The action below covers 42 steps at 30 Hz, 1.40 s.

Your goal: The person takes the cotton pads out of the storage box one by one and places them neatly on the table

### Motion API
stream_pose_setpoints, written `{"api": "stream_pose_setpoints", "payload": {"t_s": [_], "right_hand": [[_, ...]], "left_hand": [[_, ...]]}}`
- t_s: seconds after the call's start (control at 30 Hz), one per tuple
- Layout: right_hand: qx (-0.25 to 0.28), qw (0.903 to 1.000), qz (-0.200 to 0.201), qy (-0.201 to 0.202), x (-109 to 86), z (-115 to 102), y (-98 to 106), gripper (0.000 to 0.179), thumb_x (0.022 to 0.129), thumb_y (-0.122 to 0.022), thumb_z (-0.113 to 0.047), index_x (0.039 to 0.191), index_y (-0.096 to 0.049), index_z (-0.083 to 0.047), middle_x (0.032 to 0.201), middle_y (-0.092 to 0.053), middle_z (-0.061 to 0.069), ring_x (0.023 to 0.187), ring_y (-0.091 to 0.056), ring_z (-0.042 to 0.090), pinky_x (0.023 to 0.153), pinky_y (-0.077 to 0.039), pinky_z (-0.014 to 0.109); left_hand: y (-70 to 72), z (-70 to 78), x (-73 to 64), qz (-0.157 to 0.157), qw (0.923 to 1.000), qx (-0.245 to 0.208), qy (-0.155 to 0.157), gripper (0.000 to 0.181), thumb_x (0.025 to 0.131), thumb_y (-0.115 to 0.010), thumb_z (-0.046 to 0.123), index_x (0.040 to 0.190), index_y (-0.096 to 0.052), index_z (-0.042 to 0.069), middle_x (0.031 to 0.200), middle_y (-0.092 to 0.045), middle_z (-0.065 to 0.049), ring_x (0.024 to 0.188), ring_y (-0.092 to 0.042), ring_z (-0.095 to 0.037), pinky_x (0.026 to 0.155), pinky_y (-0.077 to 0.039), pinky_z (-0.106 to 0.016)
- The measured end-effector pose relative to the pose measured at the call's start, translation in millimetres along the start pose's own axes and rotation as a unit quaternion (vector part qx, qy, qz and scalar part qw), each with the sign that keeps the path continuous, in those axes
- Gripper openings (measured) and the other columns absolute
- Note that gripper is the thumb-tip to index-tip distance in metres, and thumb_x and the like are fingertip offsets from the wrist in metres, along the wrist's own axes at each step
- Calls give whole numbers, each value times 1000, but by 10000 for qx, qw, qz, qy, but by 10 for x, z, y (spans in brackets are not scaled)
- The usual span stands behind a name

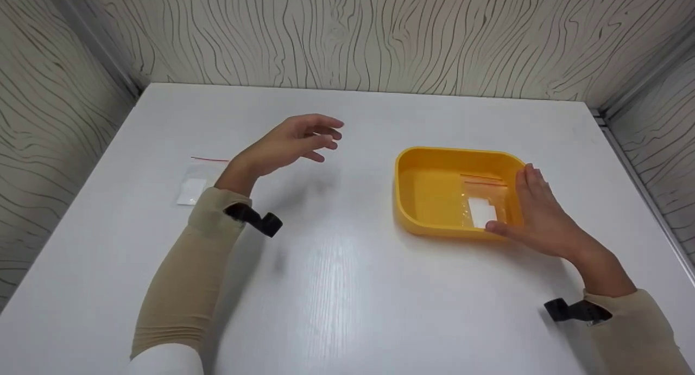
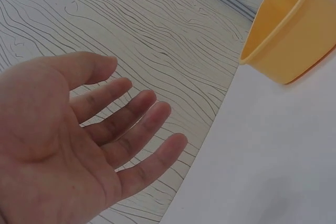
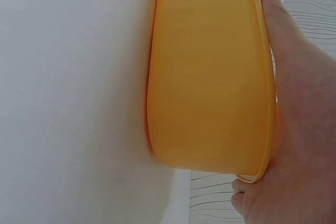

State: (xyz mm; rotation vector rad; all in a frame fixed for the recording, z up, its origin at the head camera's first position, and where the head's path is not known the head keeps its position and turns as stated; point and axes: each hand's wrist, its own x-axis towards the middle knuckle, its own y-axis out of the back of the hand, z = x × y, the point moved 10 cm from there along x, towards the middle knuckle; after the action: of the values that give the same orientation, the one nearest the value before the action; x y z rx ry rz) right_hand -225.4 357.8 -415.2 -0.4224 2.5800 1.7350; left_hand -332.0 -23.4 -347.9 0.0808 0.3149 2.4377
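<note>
My left hand (image 1: pixel 288 144) hovers over the left-centre of the table, fingers loosely spread and the palm bare. In the left wrist view, nothing lies in that palm (image 2: pixel 52 145). To the right stands a yellow plastic box (image 1: pixel 429 231) with rounded corners. My right hand (image 1: pixel 548 223) rests on its near right corner, fingers straight along the right side and thumb on the front rim. Inside the box, towards its right end, is a clear zip bag (image 1: pixel 483 189) with a red seal line and a white piece in it. The right wrist view shows the box's outer wall (image 3: pixel 210 77) close beside the hand.
A second clear zip bag (image 1: pixel 193 188) with a red seal and white contents lies on the white table (image 1: pixel 326 299), partly behind my left wrist. Wood-patterned panels (image 1: pixel 336 33) rise behind the table and at both sides.
</note>
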Motion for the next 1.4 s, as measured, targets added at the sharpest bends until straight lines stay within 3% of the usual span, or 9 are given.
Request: {"api": "stream_pose_setpoints", "payload": {"t_s": [0.5, 0.73, 0.97, 1.4], "right_hand": [[43, 10000, 23, -62, 7, 17, -4, 125, 90, -70, -55, 153, 15, 11, 162, 22, 30, 150, 20, 46, 122, 6, 59], [89, 10000, 41, -9, 7, 10, -1, 125, 90, -71, -55, 153, 14, 12, 162, 23, 30, 150, 20, 46, 122, 10, 56], [98, 9999, 39, -51, 9, 16, -3, 126, 90, -71, -55, 154, 14, 11, 162, 22, 30, 150, 20, 46, 121, 4, 61], [87, 9999, 36, -40, 13, 14, -6, 126, 90, -71, -55, 154, 15, 11, 162, 22, 30, 150, 20, 47, 122, 6, 59]], "left_hand": [[-318, 83, 234, -266, 9995, -154, -67, 39, 103, -61, 20, 141, -57, 11, 133, -62, -7, 119, -61, -24, 97, -56, -39], [-479, 144, 361, -474, 9983, -323, -104, 39, 104, -60, 18, 142, -56, 9, 133, -61, -7, 120, -60, -26, 97, -56, -38], [-604, 227, 474, -582, 9976, -333, -158, 39, 103, -62, 19, 141, -57, 10, 131, -62, -6, 118, -61, -24, 95, -57, -37], [-823, 309, 624, -759, 9965, -338, -68, 37, 104, -58, 16, 141, -57, 8, 131, -63, -7, 115, -63, -21, 94, -57, -37]]}}
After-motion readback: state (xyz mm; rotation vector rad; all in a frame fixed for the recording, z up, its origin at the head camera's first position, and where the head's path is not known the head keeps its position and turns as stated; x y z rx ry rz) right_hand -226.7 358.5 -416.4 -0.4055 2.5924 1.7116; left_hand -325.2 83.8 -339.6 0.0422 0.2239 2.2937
